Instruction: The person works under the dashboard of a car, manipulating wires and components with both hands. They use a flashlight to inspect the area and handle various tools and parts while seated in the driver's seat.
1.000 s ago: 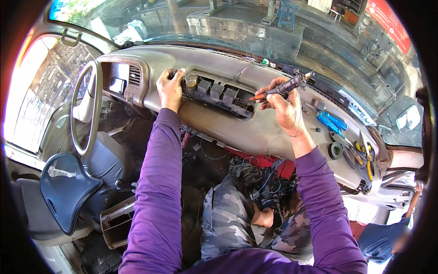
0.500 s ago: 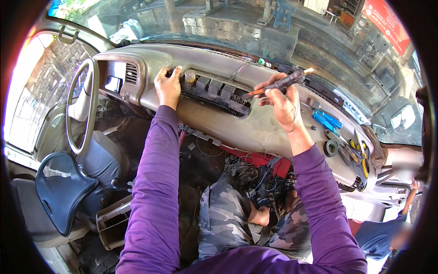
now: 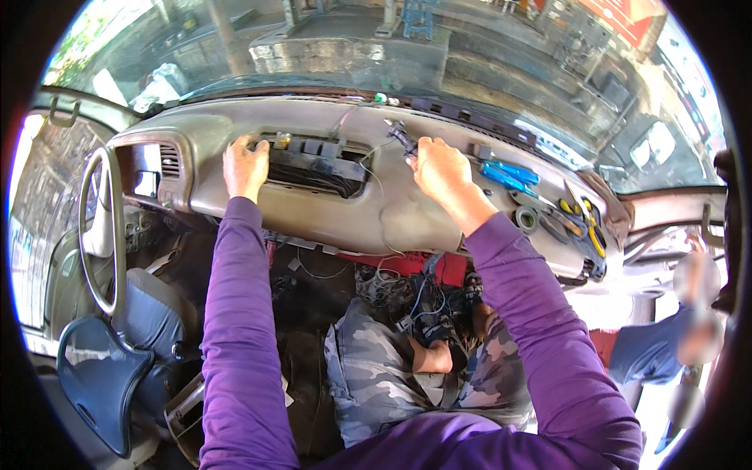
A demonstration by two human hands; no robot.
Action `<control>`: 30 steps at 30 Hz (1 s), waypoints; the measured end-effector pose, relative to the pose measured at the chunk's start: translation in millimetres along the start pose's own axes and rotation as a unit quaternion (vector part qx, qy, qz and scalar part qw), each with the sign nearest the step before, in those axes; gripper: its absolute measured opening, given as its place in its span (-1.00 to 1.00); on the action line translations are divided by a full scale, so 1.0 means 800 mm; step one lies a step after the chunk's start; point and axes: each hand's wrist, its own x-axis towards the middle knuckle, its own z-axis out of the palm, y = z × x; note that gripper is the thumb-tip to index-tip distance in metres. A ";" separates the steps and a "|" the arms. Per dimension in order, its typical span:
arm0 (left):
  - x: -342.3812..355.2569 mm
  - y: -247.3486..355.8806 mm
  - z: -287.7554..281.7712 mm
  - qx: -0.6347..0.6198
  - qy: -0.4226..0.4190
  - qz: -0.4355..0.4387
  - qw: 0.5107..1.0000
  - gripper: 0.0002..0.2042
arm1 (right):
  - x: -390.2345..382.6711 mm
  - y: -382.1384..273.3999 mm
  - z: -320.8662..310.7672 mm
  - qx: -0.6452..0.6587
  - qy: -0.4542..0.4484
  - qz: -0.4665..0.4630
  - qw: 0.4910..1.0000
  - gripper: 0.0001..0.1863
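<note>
Ahead of me is a tan dashboard (image 3: 305, 220) with a long recess holding a dark relay panel (image 3: 317, 164). My left hand (image 3: 246, 168) is at the recess's left end, fingers curled by a small dark spot; what they hold is unclear. My right hand (image 3: 443, 168) is closed around a narrow black tool (image 3: 403, 138), right of the recess and above the dash top. The tool's pale tip points up and left, and its kind is unclear. A thin wire (image 3: 383, 192) loops near it and hangs down the dash front.
On the dash's right lie blue-handled tools (image 3: 509, 174), a tape roll (image 3: 526, 219) and yellow-handled pliers (image 3: 594, 233). A steering wheel (image 3: 100, 231) stands left. Below the dash are tangled wires (image 3: 381, 287) and a red panel (image 3: 450, 269). Another person (image 3: 650, 352) is outside at right.
My view has shifted right. My right hand has turned over, so the black tool now points up-left instead of across. My left hand stays at the recess's left end.
</note>
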 end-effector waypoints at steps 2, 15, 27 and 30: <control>0.001 -0.001 0.005 -0.018 -0.001 -0.007 1.000 -0.67 | -0.010 0.005 0.002 0.014 0.009 0.010 1.000 -0.65; 0.039 -0.043 0.021 0.009 0.050 0.061 0.997 -0.64 | -0.557 0.237 -0.009 0.094 0.161 0.240 0.953 -0.62; -0.102 -0.059 -0.049 -0.161 0.009 0.066 0.985 -0.60 | -0.953 0.139 0.114 -0.023 -0.071 0.469 0.880 -0.41; -0.218 -0.019 -0.089 -0.119 -0.009 0.076 0.990 -0.67 | -0.955 0.153 0.128 -0.004 -0.135 0.437 0.889 -0.35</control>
